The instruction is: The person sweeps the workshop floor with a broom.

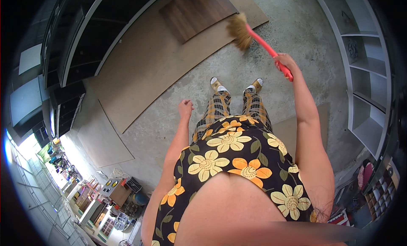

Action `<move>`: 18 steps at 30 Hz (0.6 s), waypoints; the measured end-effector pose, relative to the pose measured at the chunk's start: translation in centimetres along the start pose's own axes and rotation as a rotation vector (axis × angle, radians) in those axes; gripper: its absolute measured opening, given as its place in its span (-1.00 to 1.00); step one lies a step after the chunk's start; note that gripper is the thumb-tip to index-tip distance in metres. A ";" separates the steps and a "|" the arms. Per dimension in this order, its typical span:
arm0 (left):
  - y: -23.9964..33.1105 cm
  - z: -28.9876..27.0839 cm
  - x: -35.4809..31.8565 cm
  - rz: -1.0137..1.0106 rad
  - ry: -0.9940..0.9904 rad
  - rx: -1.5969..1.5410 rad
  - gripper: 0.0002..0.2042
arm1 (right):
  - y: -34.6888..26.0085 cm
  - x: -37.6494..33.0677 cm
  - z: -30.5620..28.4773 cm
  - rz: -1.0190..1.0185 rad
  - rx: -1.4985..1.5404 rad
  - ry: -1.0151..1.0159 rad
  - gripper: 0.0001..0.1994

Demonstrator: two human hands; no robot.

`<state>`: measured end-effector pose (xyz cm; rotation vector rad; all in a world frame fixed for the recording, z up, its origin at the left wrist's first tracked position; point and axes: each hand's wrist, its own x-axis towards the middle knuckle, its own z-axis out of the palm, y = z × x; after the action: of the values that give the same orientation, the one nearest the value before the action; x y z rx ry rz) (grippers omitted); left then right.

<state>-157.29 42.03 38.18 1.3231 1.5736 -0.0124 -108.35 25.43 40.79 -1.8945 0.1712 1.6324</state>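
My right hand (pixel 285 63) is wrapped round the pinkish-red handle of a hand broom (pixel 265 43), out ahead and to the right. Its tan bristles (pixel 240 32) fan out over the edge of a brown board (pixel 169 72) and the concrete floor; I cannot tell whether they touch. Dark bits of debris (pixel 259 44) are scattered on the concrete beside the bristles. My left hand (pixel 185 108) hangs by my left leg with its fingers curled in and nothing visible in them. A dark wood-grain panel (pixel 197 15) rests on the brown board, left of the broom.
White shelving (pixel 368 64) stands along the right. Dark cabinets with pale edges (pixel 85 38) rise at the far left. Another flat sheet (pixel 104 138) lies on the left floor. Behind me at lower left are a cluttered bench and a fan (pixel 121 222). My feet stand on concrete (pixel 169 102).
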 end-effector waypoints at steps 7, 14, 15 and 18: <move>-2.3 3.7 -3.6 -0.128 -0.010 0.078 -0.86 | 1.3 -2.9 -1.3 -0.329 -0.213 0.115 -0.79; 1.0 7.6 -2.9 -0.076 -0.038 0.099 -0.86 | 7.0 -15.8 -1.5 -0.088 -0.097 -0.124 -0.64; 1.5 8.0 -2.6 -0.071 -0.042 0.104 -0.86 | 8.0 -15.8 -2.2 0.028 -0.063 -0.220 -0.65; 3.5 9.8 -2.1 -0.055 -0.052 0.087 -0.87 | 9.7 -14.3 -5.0 0.176 -0.077 -0.308 -0.69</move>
<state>-148.41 36.25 37.00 1.3361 1.5796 -0.1498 -112.05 10.85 50.72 -1.6945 0.1509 2.0527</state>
